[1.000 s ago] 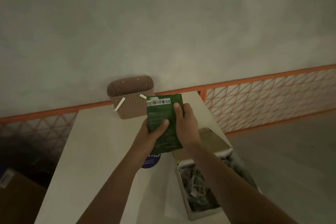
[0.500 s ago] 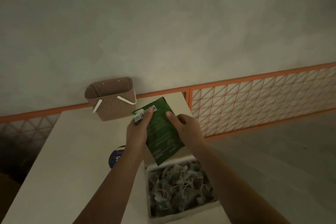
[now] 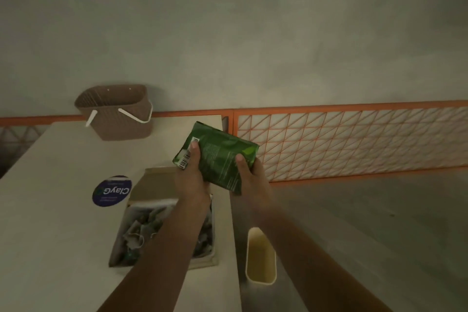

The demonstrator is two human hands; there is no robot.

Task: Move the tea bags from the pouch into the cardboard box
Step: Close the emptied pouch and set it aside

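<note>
Both hands held the green pouch [image 3: 219,157] in the air, above the far right part of the worktop [image 3: 58,223]. The left hand [image 3: 190,177] had its grip closed on the left side of the pouch, with the thumb lying over the white barcode label. The right hand [image 3: 254,180] had its grip closed on the right side, with the thumb on the printed face and the fingers hidden behind. The pouch was tilted, its lower corner pointing down toward the right edge of the worktop.

Under the hands stood the cardboard box [image 3: 138,213], open, close to the right edge of the worktop. Its flap was folded back on the far side. Many tea bags [image 3: 141,233] lay in it in a loose heap, with strings and tags mixed; the left forearm covered part of them.

A round blue sticker [image 3: 112,191] lay on the worktop just beside the left side of the box. A brown woven basket [image 3: 115,114] with white handles stood at the far edge. A cream container [image 3: 260,257] was off the right edge of the worktop, lower down.
</note>
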